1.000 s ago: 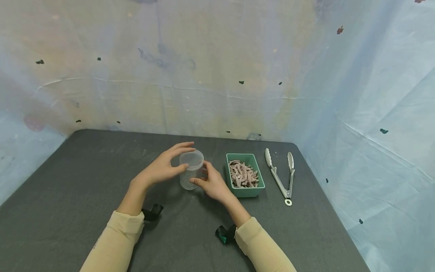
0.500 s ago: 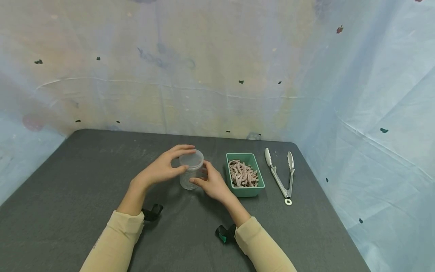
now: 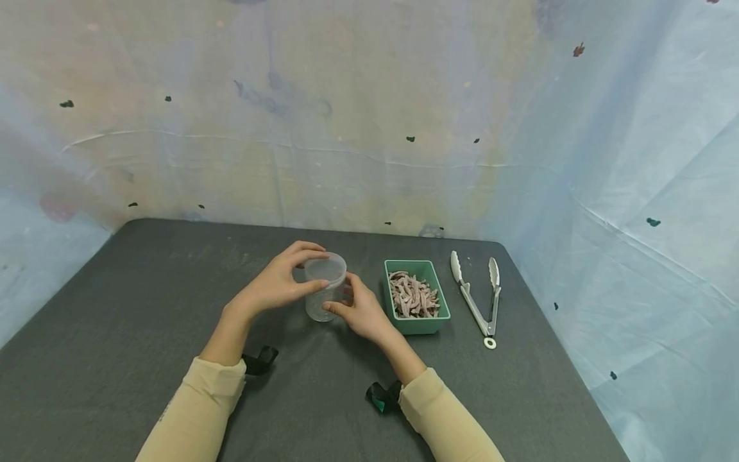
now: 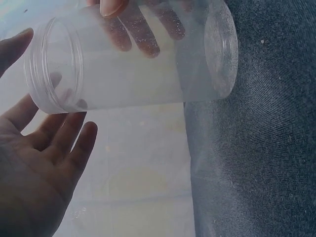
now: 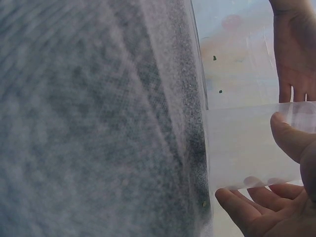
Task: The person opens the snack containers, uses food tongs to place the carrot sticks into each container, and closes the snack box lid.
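Note:
A clear plastic jar (image 3: 318,308) stands upright on the dark table, with a translucent lid (image 3: 326,268) on top. My left hand (image 3: 276,281) grips the lid's edge from the left, thumb at the near side and fingers at the far side. Lower down, my right hand (image 3: 364,312) holds the jar's body from the right, thumb in front. Through the clear wall (image 4: 133,84) in the left wrist view, the right fingers (image 4: 143,37) show behind the jar. Nothing is visible inside it. The right wrist view shows the body (image 5: 237,143) between right thumb and fingers.
Right of the jar sits a green rectangular tub (image 3: 419,327) filled with greyish-brown strips (image 3: 412,296), like shredded meat. Metal tongs (image 3: 482,319) with pale tips lie spread beyond it. A pale plastic sheet (image 3: 346,128) hangs behind the table (image 3: 144,301).
My left thumb has slid slightly rightward along the lid's near edge, and the left fingers have shifted a little left at the far edge. The right hand and jar stay in place.

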